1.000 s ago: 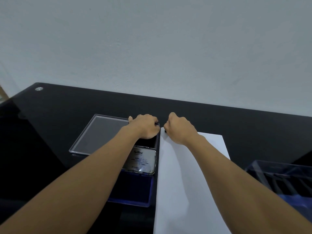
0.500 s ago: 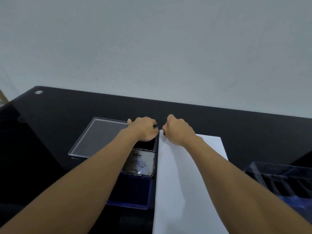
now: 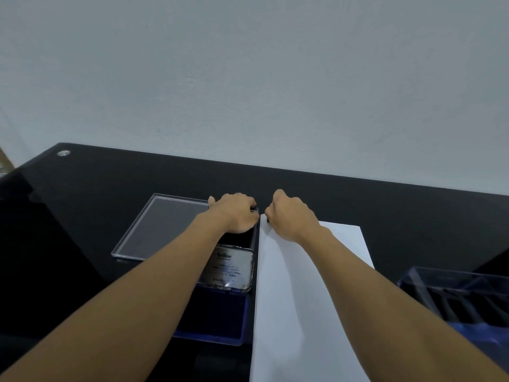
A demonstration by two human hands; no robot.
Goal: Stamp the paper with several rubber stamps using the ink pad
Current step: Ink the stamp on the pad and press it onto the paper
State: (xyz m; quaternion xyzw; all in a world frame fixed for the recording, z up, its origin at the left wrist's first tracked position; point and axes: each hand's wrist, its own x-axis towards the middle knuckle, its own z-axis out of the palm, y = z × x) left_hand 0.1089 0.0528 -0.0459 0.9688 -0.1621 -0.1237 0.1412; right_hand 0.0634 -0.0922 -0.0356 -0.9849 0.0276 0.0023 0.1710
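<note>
Far out at ten o'clock on the black table [image 3: 91,205] we spotted a little metal stud [image 3: 63,153]. Coming in from there, a clear plastic lid [image 3: 162,224] lay flat, and right at its three o'clock edge sat the left hand [image 3: 234,213]. It was knuckles up with the fingers curled down over the far end of a dark tray [image 3: 239,239]. Whether those fingers actually held anything, we could not tell.

At six o'clock from that hand the ink pad [image 3: 217,318] stood open. Its blue bed faced up, and its labelled lid [image 3: 230,268] was folded back on the far side. The left forearm crossed over its near corner. The pad sat just beside the left edge of the paper [image 3: 303,299].

The white sheet ran from twelve o'clock down towards us at six. And there at its eleven o'clock corner was the right hand [image 3: 292,216]! It was bunched tight, thumb and fingers pinching a dark stamp [image 3: 267,219], of which we saw only a sliver. The two hands were near each other but apart.

Over at four o'clock from the paper, a clear blue box [image 3: 454,296] held dark slotted rows.
</note>
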